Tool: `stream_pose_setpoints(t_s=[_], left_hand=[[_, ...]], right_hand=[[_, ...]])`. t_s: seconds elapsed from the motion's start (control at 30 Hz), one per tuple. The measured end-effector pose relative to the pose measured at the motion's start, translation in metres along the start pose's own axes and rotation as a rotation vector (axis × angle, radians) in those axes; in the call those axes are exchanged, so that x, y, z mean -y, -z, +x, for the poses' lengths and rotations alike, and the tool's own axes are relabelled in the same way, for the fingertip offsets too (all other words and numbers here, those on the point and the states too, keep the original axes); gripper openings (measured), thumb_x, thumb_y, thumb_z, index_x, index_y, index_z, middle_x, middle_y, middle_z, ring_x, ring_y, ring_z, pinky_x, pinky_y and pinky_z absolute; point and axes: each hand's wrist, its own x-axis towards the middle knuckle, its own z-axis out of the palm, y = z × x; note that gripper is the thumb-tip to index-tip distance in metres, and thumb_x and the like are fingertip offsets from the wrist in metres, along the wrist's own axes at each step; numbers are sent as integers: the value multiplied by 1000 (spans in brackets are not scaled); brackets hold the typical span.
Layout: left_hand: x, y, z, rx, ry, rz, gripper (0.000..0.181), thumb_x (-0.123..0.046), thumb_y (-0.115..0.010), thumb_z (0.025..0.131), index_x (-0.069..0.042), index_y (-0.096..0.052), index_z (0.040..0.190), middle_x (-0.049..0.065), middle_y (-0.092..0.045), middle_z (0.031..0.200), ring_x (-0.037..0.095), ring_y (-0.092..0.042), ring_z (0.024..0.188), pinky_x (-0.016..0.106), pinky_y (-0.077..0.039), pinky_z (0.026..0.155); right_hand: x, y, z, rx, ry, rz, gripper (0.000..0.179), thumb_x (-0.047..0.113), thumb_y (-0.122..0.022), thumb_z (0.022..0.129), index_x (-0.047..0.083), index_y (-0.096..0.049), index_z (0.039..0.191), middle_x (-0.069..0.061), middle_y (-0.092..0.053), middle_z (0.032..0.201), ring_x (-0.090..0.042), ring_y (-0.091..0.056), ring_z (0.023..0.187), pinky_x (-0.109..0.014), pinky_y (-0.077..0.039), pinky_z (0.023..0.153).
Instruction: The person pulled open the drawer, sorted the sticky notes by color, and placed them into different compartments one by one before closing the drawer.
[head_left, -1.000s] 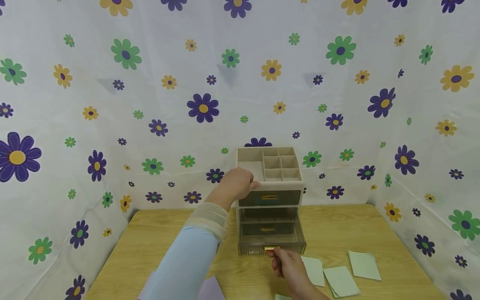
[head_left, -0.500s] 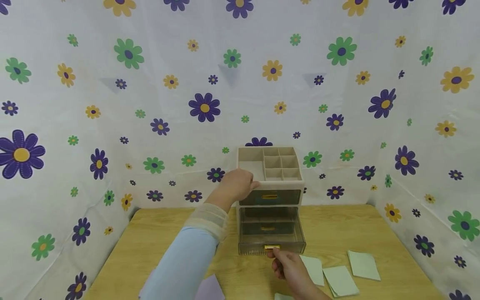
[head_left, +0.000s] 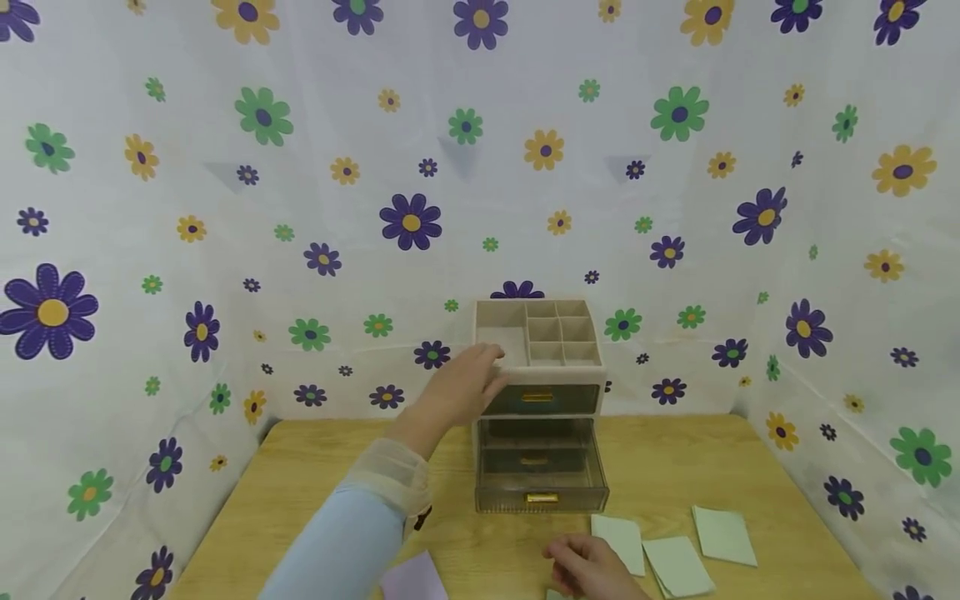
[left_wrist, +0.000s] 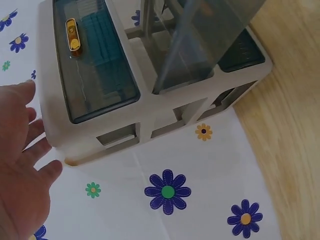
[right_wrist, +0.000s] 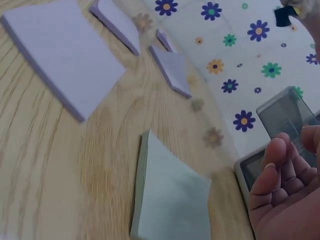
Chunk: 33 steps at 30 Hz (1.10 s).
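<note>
A cream desktop drawer organizer (head_left: 487, 374) stands at the back of the table, with a divided open tray on top. Its smoky clear middle drawer (head_left: 498, 500), fitted with a gold handle (head_left: 542, 498), is pulled out. My left hand (head_left: 459, 385) is at the organizer's upper left corner, fingers loosely spread and holding nothing; in the left wrist view its fingertips are right beside the cream casing (left_wrist: 52, 125). In front of the drawer, apart from the handle, my right hand (head_left: 588, 568) has relaxed, lightly bent fingers with nothing between them.
Several pale green sticky note pads (head_left: 723, 535) lie at the right front of the table (head_left: 675, 458). Purple pads (right_wrist: 65, 55) lie on the left side. Something teal shows through the closed top drawer (left_wrist: 102, 55). A flower-patterned cloth (head_left: 300, 125) surrounds the table.
My right hand has let go of the gold handle and drawn back towards me. My left hand has loosened its hold on the organizer's top edge, its fingers lifting. The drawer stays out.
</note>
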Motion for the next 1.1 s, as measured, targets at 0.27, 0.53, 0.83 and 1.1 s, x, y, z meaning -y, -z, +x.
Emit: stream_pose_setpoints(t_s=[0.27, 0.53, 0.83, 1.1], left_hand=[[34, -15, -55, -228, 113, -127, 47, -32, -57, 97, -8, -45, 136, 14, -39, 143, 31, -39, 131, 46, -39, 104], [34, -45, -101, -131, 254, -476, 29, -29, -56, 98, -6, -59, 116, 2, -62, 100, 17, -58, 89, 34, -51, 77], [12, -67, -127, -17, 233, -650, 33, -43, -50, 99, -12, -61, 103, -5, -59, 84, 12, -53, 76, 25, -48, 65], [-2, -81, -134, -27, 216, -679, 34, -44, -54, 97, -11, -62, 99, -7, -60, 82, 8, -55, 75, 23, -49, 65]], right_hand=[[-4, 32, -17, -49, 6, -153, 39, 30, -55, 98, -9, -61, 104, 1, -60, 75, -12, -54, 63, -21, -41, 51], [9, 78, -35, -165, -4, -284, 38, 28, -53, 100, -8, -59, 107, -3, -60, 80, -15, -56, 67, -25, -45, 55], [22, 138, -46, -514, -66, -652, 42, 39, -58, 96, -1, -64, 108, -5, -65, 87, -18, -58, 73, -30, -48, 60], [21, 196, -62, -573, -245, -863, 79, 65, -51, 89, -10, -57, 114, -18, -65, 99, -29, -62, 85, -45, -49, 71]])
